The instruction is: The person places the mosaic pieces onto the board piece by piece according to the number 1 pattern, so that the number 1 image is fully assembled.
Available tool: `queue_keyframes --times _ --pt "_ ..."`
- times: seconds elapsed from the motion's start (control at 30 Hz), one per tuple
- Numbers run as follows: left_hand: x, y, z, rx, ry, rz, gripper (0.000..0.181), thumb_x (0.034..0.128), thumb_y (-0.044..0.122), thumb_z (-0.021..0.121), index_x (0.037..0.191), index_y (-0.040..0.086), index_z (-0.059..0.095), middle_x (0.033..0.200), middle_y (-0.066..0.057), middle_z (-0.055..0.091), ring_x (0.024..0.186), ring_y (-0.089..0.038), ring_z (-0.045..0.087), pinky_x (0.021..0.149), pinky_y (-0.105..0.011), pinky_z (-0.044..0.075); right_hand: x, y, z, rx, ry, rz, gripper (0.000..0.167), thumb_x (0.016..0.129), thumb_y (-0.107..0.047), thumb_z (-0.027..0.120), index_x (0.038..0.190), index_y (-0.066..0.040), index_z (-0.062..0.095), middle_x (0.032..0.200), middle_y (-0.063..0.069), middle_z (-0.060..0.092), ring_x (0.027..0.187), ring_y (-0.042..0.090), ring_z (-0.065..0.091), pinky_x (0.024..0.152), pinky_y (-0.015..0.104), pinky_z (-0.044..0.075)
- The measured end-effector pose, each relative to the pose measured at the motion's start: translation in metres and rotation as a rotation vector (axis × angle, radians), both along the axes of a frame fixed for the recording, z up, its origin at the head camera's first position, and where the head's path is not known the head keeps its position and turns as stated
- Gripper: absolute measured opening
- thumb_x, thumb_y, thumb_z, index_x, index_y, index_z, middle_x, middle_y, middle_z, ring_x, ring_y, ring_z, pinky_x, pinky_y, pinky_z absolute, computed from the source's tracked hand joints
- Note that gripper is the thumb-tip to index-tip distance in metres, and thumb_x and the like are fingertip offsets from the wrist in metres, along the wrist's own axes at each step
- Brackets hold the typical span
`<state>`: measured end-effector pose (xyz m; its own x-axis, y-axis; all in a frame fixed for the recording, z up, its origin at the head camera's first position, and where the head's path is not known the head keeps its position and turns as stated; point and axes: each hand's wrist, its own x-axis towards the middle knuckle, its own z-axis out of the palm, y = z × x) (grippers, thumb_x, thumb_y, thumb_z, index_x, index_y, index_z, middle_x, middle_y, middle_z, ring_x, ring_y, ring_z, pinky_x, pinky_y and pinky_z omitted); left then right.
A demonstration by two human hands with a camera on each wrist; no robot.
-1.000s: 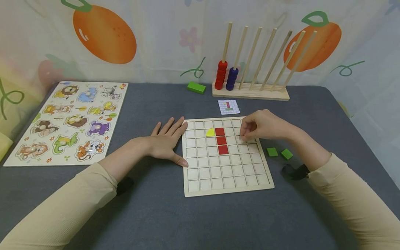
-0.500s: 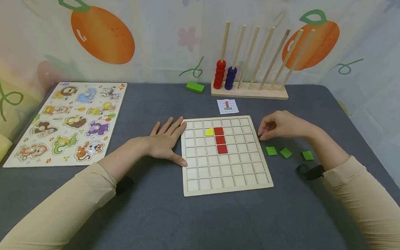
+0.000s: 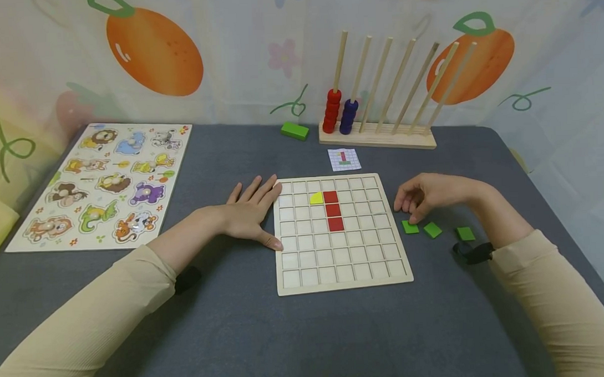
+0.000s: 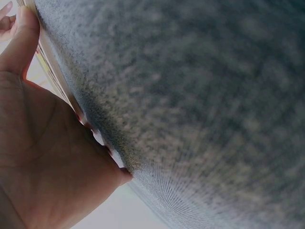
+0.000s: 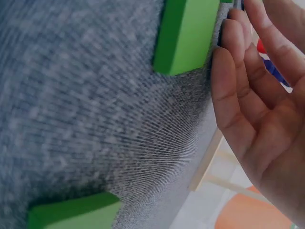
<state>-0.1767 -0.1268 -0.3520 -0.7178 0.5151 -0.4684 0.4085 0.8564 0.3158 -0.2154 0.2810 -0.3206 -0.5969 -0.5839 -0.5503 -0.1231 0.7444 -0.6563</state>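
A wooden grid board [image 3: 345,288] lies on the dark table. In its cells sit one yellow rounded tile [image 3: 316,198] and a column of three red square tiles [image 3: 334,210]. My left hand [image 3: 248,216] rests flat with fingers spread, its thumb and fingertips on the board's left edge. To the right of the board, my right hand [image 3: 427,195] has loosely bent fingers; its thumb tip is at the nearest green square tile [image 3: 410,228], and no grip on it shows. Two more green tiles [image 3: 433,230] lie further right, under the wrist; the right wrist view shows a green tile [image 5: 186,38] beside the fingers.
A small printed pattern card [image 3: 344,160] lies behind the board. Further back stand a wooden peg rack [image 3: 380,140] with red and blue beads and a green block [image 3: 295,131]. An animal puzzle board [image 3: 102,187] lies at the left.
My right hand has moved right from above the board, then slightly toward me, to the nearest green tile. The furthest right green tile has come into view. My left hand stays put.
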Motion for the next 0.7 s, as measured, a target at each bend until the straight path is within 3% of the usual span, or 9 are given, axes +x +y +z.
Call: queue_keyframes --times 0.33,0.7 --pt "0.0003 0.0000 0.0020 0.006 -0.002 0.001 0.129 0.0752 0.074 0.068 0.159 0.018 -0.013 0.165 -0.001 -0.027 0.154 -0.031 -0.023 0.120 -0.064 -0.010 -0.0038 -0.0049 -0.0018 0.013 -0.056 0.086 0.038 0.078 -0.005 0.081 0.112 -0.002 0.064 0.085 0.006 0.045 0.077 0.013 0.043 0.064 0.025 0.045" --pt "0.0006 -0.0006 0.0005 0.015 0.000 -0.005 0.128 0.0761 0.073 0.068 0.159 0.018 -0.013 0.166 -0.001 -0.026 0.154 -0.031 -0.023 0.120 -0.064 -0.011 -0.0021 -0.0066 -0.0047 0.037 -0.053 0.124 0.040 0.074 -0.005 0.084 0.109 -0.004 0.065 0.086 0.007 0.043 0.077 0.014 0.040 0.065 0.025 0.040"
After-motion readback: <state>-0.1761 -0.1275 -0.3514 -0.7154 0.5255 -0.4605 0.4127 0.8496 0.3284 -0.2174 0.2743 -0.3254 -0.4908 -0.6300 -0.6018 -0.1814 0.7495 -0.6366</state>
